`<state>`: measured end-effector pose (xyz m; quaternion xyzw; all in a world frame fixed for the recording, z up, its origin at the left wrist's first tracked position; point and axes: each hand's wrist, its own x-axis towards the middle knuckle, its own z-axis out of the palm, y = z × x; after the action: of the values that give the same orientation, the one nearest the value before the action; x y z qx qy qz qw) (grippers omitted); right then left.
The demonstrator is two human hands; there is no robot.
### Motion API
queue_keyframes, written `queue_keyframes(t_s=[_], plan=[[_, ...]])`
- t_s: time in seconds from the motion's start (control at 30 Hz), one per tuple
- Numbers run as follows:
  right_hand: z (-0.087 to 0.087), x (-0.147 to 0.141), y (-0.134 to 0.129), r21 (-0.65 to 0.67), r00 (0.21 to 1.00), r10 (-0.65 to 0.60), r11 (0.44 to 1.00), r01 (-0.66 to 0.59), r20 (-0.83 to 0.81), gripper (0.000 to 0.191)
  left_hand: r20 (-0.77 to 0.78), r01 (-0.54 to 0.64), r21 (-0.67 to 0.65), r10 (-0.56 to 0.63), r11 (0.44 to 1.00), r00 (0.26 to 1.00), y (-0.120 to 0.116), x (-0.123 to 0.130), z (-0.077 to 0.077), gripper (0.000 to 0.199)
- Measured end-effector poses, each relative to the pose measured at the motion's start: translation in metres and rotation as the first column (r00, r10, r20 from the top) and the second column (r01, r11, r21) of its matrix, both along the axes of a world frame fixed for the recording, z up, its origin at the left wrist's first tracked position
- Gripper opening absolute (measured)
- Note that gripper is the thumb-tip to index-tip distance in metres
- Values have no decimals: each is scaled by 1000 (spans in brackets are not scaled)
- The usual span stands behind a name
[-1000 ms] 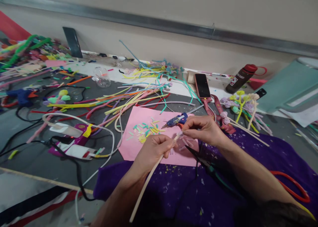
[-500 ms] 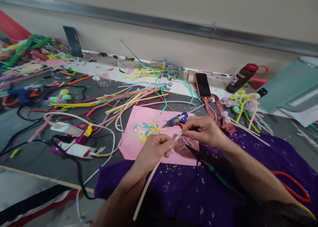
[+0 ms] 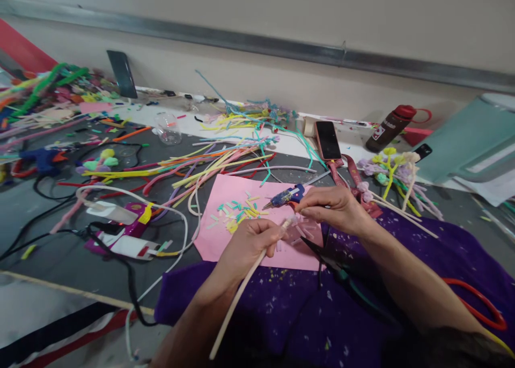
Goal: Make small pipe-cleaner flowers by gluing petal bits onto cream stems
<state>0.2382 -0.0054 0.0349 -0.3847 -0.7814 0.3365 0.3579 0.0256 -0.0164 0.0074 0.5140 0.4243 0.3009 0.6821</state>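
Observation:
My left hand [image 3: 257,244] pinches a cream pipe cleaner [image 3: 235,301] near its upper end, and the long tail hangs toward me. Pale lilac bits show at the tip. Just right of that tip, my right hand [image 3: 333,210] has thumb and forefinger pressed together; whatever is between them is too small to make out. Behind my right fingers lies a blue glue gun [image 3: 286,195] on a pink sheet [image 3: 213,239]. Short yellow and teal cut pieces [image 3: 241,212] are spread on the sheet, with lilac ones nearer my hands. Dark-bladed scissors [image 3: 328,258] lie below my right hand.
Purple cloth [image 3: 273,303] covers the near edge. A power strip [image 3: 132,223] with cables sits left. Behind are bundled pipe cleaners [image 3: 209,161], a clear cup [image 3: 168,129] and a phone [image 3: 328,140]. A bottle [image 3: 392,126] and a pipe-cleaner bouquet [image 3: 390,175] stand right.
My right fingertips have drawn slightly right and up, away from the pipe cleaner's tip. My left hand keeps its hold on the stem. The view has shifted a little.

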Motion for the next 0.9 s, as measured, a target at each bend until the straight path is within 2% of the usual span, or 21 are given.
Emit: queue_keyframes(t_s=[0.1, 0.17, 0.27, 0.33, 0.4, 0.6, 0.9], plan=[[2, 1, -1, -34, 997, -52, 998, 50, -62, 15, 89, 33, -76, -26, 997, 996, 2, -2, -4, 21], [4, 1, -1, -64, 996, -45, 997, 39, -83, 16, 130, 71, -127, -54, 989, 990, 3, -3, -7, 22], [5, -1, -2, -87, 997, 65, 994, -69, -51, 28, 183, 125, -164, -95, 978, 978, 3, -4, -10, 21], [5, -4, -3, -71, 986, 163, 984, -165, -25, 42, 204, 153, -177, -116, 972, 972, 2, -5, -11, 21], [3, -7, -3, -38, 974, 227, 973, -227, -19, 47, 205, 179, -178, -142, 968, 969, 2, -5, -11, 22], [-4, -11, -3, -4, 965, 260, 965, -261, -40, 39, 169, 242, -172, -213, 955, 962, 2, -3, -10, 23], [-6, -13, -4, -22, 964, 265, 964, -266, -33, 25, 153, 235, -155, -212, 959, 965, 2, -4, -9, 23]])
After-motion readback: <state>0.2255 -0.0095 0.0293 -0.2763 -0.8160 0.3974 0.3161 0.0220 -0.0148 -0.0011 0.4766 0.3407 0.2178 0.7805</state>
